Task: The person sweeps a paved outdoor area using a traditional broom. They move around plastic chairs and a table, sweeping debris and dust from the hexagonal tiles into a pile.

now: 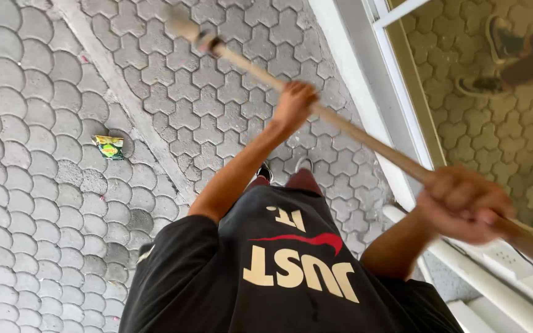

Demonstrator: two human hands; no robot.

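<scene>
Both my hands grip a long wooden pole (pixel 365 139) that runs diagonally from the upper middle to the lower right. My left hand (pixel 294 103) is closed around it further up, arm stretched out over the paving. My right hand (pixel 464 203) clutches the pole's lower part near a white window frame (pixel 396 92). The pole's far end (pixel 186 28) is blurred, with a dark band just behind it. Below the hands I see my black shirt (pixel 266 277) with pale and red print, and my shoes (pixel 285 169) on the ground.
Grey interlocking paving stones (pixel 44 185) cover the ground. A crumpled green and yellow wrapper (pixel 110 147) lies on them at the left. At the right, a glass pane (pixel 495 123) reflects paving and a pair of shoes. White ledges (pixel 495 290) run along its base.
</scene>
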